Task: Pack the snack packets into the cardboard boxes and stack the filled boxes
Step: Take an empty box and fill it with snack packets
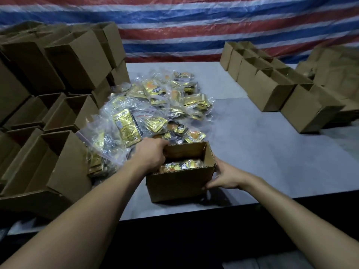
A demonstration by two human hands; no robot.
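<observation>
Head camera shows my left hand gripping the left wall of the box, packets inside, near the table edge, while my right hand clasps its right side.

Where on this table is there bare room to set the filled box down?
Bare table lies right of the held box, between the packet pile and the right-hand box row. A narrower strip runs behind the pile. The left is crowded with stacked boxes.
</observation>
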